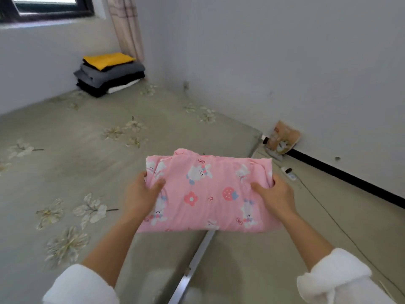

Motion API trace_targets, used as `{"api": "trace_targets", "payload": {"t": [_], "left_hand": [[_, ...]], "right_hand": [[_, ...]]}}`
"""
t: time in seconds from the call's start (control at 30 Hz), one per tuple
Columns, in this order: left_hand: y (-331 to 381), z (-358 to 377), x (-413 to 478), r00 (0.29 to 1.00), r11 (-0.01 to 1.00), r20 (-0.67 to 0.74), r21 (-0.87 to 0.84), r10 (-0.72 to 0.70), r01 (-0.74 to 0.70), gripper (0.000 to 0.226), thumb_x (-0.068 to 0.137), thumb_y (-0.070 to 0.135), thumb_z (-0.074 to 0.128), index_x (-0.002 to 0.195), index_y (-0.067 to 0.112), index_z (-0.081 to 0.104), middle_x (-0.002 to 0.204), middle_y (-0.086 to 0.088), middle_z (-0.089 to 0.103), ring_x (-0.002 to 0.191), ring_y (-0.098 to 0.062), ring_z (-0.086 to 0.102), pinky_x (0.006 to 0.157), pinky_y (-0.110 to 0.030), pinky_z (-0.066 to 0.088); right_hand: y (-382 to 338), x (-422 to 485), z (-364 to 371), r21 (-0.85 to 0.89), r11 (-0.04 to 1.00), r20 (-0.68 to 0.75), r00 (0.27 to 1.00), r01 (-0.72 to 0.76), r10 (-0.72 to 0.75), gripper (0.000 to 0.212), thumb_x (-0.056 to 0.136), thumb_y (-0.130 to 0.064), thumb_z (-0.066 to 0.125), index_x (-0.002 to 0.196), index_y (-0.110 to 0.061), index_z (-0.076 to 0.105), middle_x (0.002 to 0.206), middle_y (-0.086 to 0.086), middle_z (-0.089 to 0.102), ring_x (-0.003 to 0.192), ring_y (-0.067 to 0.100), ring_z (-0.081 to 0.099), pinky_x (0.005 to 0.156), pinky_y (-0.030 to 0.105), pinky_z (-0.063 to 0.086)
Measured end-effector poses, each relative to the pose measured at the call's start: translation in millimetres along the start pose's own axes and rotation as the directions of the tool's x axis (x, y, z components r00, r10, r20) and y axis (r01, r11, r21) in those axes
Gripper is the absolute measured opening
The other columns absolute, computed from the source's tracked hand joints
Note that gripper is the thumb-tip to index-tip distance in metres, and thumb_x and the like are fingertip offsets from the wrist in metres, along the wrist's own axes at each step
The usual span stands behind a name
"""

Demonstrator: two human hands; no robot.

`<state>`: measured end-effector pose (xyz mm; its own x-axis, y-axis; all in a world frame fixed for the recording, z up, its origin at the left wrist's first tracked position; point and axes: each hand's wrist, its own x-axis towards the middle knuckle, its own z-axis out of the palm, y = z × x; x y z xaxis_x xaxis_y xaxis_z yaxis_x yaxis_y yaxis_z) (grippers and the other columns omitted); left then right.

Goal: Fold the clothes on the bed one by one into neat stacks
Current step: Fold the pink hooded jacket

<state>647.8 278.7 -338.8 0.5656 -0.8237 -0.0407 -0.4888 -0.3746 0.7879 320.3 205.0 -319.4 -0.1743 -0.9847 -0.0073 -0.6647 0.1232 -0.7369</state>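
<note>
Both hands, left hand (141, 194) and right hand (274, 194), grasp the folded pink garment (206, 191) by its ends; uneven grip could spill the folds short of the stack (109, 73).

Soft, even daylight is coming in through the window (43, 5) at the upper left, whose pane is blowing out to plain white. It is leaving the pale wall (285, 62) and the bed (65, 172) flat and greyish, with only faint shadows gathering under the folded stack (109, 73) in the corner. The wide lens is bending straight lines toward the edges, and the whole picture is looking slightly soft, with the white sleeves (81, 286) at the bottom smearing into blur.
</note>
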Motion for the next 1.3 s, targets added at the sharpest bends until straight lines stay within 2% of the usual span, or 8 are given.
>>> {"api": "trace_targets", "payload": {"t": [0.13, 0.33, 0.47, 0.6, 0.73, 0.87, 1.13, 1.3], "left_hand": [[70, 70, 17, 0.997, 0.995, 0.045, -0.075, 0.063, -0.06, 0.044, 0.086, 0.037, 0.066, 0.114, 0.006, 0.057, 0.101, -0.013, 0.067, 0.095, -0.033, 0.062, 0.079, -0.041, 0.048], [149, 157, 39, 0.994, 0.995, 0.055, -0.043, 0.098, -0.095, 0.03, 0.086, 0.039, 0.064, 0.098, 0.012, 0.06, 0.082, -0.004, 0.064, 0.08, -0.029, 0.059, 0.063, -0.033, 0.037], [191, 201, 68, 0.99, 0.992, 0.067, -0.007, 0.125, -0.125, 0.029, 0.087, 0.039, 0.063, 0.101, 0.013, 0.059, 0.083, -0.003, 0.062, 0.078, -0.026, 0.057, 0.064, -0.033, 0.036], [231, 243, 110, 0.988, 0.992, 0.081, -0.007, 0.128, -0.128, 0.033, 0.088, 0.038, 0.063, 0.109, 0.013, 0.059, 0.091, -0.005, 0.066, 0.087, -0.029, 0.061, 0.069, -0.033, 0.041], [272, 296, 172, 0.986, 0.99, 0.094, -0.025, 0.139, -0.137, 0.031, 0.088, 0.036, 0.063, 0.108, 0.012, 0.06, 0.092, -0.008, 0.069, 0.086, -0.03, 0.063, 0.071, -0.037, 0.047], [327, 350, 240, 0.984, 0.988, 0.094, -0.037, 0.151, -0.148, 0.036, 0.088, 0.037, 0.064, 0.113, 0.012, 0.059, 0.097, -0.01, 0.068, 0.089, -0.032, 0.064, 0.078, -0.042, 0.051], [442, 457, 345, 0.975, 0.975, 0.057, -0.067, 0.214, -0.21, 0.024, 0.087, 0.039, 0.064, 0.097, 0.018, 0.057, 0.078, -0.004, 0.063, 0.072, -0.025, 0.059, 0.06, -0.034, 0.043], [502, 535, 413, 0.978, 0.977, 0.011, -0.054, 0.208, -0.207, 0.026, 0.088, 0.034, 0.063, 0.098, 0.01, 0.059, 0.077, -0.009, 0.063, 0.073, -0.03, 0.059, 0.061, -0.037, 0.042]], "right_hand": [[38, 62, -61, 0.005, 1.0, -0.021, 1.0, -0.006, 0.006, 0.036, 0.072, -0.04, 0.077, 0.082, -0.014, 0.054, 0.079, 0.002, 0.06, 0.073, 0.022, 0.055, 0.055, 0.029, 0.038], [77, 151, -126, -0.009, 1.0, -0.057, 0.998, 0.004, -0.005, 0.039, 0.073, -0.041, 0.076, 0.092, -0.012, 0.058, 0.086, 0.005, 0.064, 0.079, 0.027, 0.058, 0.068, 0.036, 0.046], [94, 215, -146, -0.005, 1.0, -0.054, 0.998, 0.031, -0.031, 0.031, 0.073, -0.043, 0.074, 0.082, -0.022, 0.052, 0.08, -0.001, 0.062, 0.077, 0.025, 0.058, 0.062, 0.034, 0.043], [105, 288, -155, 0.008, 0.999, -0.049, 0.998, 0.033, -0.033, 0.036, 0.073, -0.044, 0.073, 0.084, -0.016, 0.053, 0.079, 0.002, 0.062, 0.075, 0.024, 0.057, 0.063, 0.035, 0.045], [108, 378, -159, 0.042, 0.998, -0.054, 0.997, 0.054, -0.052, 0.032, 0.072, -0.042, 0.075, 0.075, -0.022, 0.049, 0.074, -0.003, 0.06, 0.069, 0.013, 0.055, 0.052, 0.029, 0.035], [109, 474, -167, 0.089, 0.996, -0.049, 0.999, 0.028, -0.024, 0.031, 0.072, -0.037, 0.077, 0.08, -0.02, 0.053, 0.078, -0.003, 0.061, 0.073, 0.02, 0.057, 0.055, 0.028, 0.037], [126, 657, -201, 0.111, 0.994, -0.061, 0.998, -0.013, 0.02, 0.034, 0.072, -0.031, 0.076, 0.09, -0.01, 0.056, 0.086, 0.006, 0.063, 0.078, 0.026, 0.059, 0.064, 0.033, 0.045], [136, 791, -217, 0.104, 0.994, -0.035, 0.999, 0.023, -0.02, 0.033, 0.07, -0.031, 0.077, 0.089, -0.013, 0.057, 0.084, 0.002, 0.063, 0.074, 0.019, 0.059, 0.059, 0.028, 0.043]]}}
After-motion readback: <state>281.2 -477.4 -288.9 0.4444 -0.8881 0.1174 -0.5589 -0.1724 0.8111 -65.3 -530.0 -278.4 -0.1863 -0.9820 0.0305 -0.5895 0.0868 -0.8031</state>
